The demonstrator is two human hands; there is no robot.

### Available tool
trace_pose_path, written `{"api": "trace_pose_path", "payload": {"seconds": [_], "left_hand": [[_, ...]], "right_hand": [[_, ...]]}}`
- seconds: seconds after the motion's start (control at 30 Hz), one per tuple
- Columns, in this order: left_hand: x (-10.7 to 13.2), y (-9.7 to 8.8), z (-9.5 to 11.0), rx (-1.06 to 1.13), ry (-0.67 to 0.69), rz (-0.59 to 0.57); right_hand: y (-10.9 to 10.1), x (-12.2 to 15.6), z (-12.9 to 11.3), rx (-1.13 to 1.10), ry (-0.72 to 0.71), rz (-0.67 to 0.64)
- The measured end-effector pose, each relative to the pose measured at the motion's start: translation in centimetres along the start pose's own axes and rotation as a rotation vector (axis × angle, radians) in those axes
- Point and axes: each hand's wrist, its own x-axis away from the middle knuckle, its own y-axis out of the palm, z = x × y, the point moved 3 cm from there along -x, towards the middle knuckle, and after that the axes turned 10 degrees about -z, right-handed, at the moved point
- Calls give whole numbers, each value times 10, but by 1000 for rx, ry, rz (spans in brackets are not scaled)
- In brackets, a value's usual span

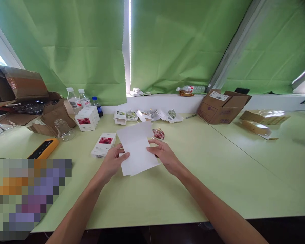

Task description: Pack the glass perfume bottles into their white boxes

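Observation:
A folded white card (136,149) stands up slightly over the pale green table (193,189), held between my left hand (114,162) and my right hand (165,156). Fingers of both hands press on its side edges. Just left of my left hand lies a white box with a raspberry picture (103,145). Beyond my right hand sits a small glass ornament with red inside (158,134). The card hides part of the table beneath it.
Along the back stand a second raspberry box (87,118), bottles (74,100), a glass jar (64,130), and opened packaging with glass ornaments (147,116). A cardboard box (223,107) stands back right. An orange device (43,149) lies left, beside a blurred patch.

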Motion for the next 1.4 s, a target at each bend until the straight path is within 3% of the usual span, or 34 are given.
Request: {"api": "trace_pose_path", "payload": {"seconds": [0.23, 0.43, 1.03, 1.23, 1.4], "left_hand": [[1, -1, 1, 30, -14, 49], [1, -1, -2, 123, -19, 13], [3, -2, -2, 187, -37, 160], [1, -5, -4, 155, -7, 60], [3, -4, -2, 154, 1, 68]], "right_hand": [[3, 2, -3, -17, -45, -26], [0, 0, 1, -65, -39, 35], [3, -1, -1, -125, -24, -40], [8, 9, -15, -2, -136, -107], [5, 13, -17, 39, -155, -126]]}}
